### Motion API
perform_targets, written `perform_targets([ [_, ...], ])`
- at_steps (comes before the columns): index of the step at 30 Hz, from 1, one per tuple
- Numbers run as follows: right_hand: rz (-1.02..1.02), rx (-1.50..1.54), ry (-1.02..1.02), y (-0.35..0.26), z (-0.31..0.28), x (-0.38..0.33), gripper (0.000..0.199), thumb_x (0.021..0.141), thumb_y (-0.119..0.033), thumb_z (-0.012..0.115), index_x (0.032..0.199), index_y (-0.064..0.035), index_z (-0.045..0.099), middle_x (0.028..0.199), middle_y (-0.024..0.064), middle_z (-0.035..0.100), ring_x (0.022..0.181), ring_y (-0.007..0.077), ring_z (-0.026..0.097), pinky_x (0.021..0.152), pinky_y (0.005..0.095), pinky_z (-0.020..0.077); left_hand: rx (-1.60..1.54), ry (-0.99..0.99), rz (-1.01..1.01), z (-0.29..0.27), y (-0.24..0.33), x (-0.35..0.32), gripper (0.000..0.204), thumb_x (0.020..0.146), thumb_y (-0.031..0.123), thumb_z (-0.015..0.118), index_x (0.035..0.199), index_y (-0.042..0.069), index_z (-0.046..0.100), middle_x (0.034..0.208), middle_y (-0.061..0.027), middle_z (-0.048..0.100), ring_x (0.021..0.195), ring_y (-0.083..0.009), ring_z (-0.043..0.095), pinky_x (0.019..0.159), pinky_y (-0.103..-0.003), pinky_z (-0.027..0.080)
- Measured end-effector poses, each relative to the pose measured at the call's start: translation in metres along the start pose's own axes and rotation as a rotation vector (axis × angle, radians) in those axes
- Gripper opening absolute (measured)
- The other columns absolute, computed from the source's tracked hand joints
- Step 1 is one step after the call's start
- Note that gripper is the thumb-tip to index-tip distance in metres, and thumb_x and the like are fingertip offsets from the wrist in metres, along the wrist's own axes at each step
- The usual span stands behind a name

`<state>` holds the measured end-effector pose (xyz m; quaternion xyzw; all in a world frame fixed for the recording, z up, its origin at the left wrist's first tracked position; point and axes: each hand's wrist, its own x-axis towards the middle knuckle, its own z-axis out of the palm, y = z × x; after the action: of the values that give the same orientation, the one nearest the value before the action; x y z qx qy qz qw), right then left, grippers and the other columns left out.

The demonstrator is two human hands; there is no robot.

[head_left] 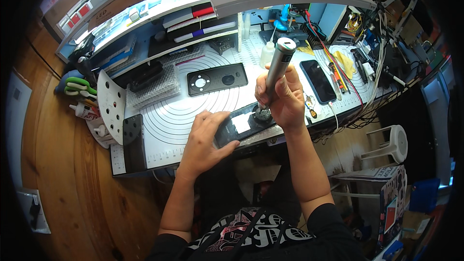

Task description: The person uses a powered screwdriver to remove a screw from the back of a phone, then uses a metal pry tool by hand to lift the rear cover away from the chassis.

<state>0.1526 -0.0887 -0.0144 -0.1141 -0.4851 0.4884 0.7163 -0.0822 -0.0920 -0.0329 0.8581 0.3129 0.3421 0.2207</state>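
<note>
A dark phone (226,133) with a white patch on its back and a round camera module (261,115) lies tilted at the mat's front edge. My left hand (203,137) grips its left end, fingers over the far edge and thumb along the near one. In my right hand (286,99) a grey cylindrical electric screwdriver (279,65) is held upright, its lower end pointing down by the camera module. The tip is hidden behind my fingers. Beyond the phone lies a black phone case (217,80) with a round cutout.
Another phone (317,81) with a white cable lies at right, beside pen-like tools (338,81). A squeeze bottle (267,54) stands behind my right hand. At left are bubble wrap (166,84), a white holed rack (111,104) and green-handled scissors (79,86). A white stool (397,144) stands right.
</note>
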Motion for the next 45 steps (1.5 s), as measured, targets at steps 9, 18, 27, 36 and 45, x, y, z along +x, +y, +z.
perform_targets([
  [9,-0.001,-0.005,0.004,0.0,-0.001,0.0,0.032,0.105,-0.022,0.057,0.134,-0.0081,0.052,0.089,0.0129,0.064,0.069,0.0141,0.056,0.062,0.0264,0.0452,0.0,0.004,0.003,0.001,-0.001,0.0,0.068,0.068,0.017,0.089,0.129,0.003,0.062,0.123,-0.0118,0.067,0.116,-0.0327,0.055,0.111,-0.045,0.039],
  [18,-0.013,-0.013,0.018,0.0,0.0,-0.001,0.032,0.105,-0.023,0.057,0.134,-0.0077,0.051,0.089,0.0128,0.064,0.069,0.0138,0.056,0.062,0.0259,0.0451,0.011,0.002,0.015,0.001,-0.001,-0.001,0.068,0.069,0.019,0.088,0.13,0.004,0.062,0.125,-0.013,0.066,0.119,-0.0344,0.055,0.113,-0.048,0.038],
  [27,-0.04,-0.019,0.063,-0.002,0.004,-0.008,0.036,0.104,-0.026,0.058,0.133,-0.0058,0.05,0.09,0.0139,0.065,0.07,0.0141,0.057,0.061,0.0263,0.0456,0.004,-0.018,-0.006,0.001,0.002,-0.007,0.07,0.069,0.022,0.089,0.13,0.003,0.061,0.126,-0.0151,0.065,0.122,-0.0359,0.055,0.114,-0.049,0.037],
  [36,-0.035,0.025,0.064,-0.005,0.001,-0.001,0.032,0.106,-0.023,0.057,0.132,-0.007,0.051,0.09,0.0124,0.065,0.071,0.0136,0.057,0.061,0.0255,0.0452,0.047,0.004,0.031,0.001,0.002,0.001,0.067,0.071,0.022,0.088,0.129,0.003,0.062,0.128,-0.016,0.065,0.122,-0.0362,0.055,0.113,-0.049,0.037],
  [45,-0.028,0.012,0.057,-0.002,0.0,-0.003,0.031,0.105,-0.023,0.057,0.131,-0.0072,0.052,0.09,0.0121,0.065,0.07,0.0135,0.057,0.062,0.0252,0.0452,0.043,0.013,0.032,0.001,0.002,0.0,0.066,0.071,0.022,0.088,0.129,0.002,0.062,0.127,-0.0168,0.065,0.121,-0.0369,0.056,0.112,-0.049,0.038],
])
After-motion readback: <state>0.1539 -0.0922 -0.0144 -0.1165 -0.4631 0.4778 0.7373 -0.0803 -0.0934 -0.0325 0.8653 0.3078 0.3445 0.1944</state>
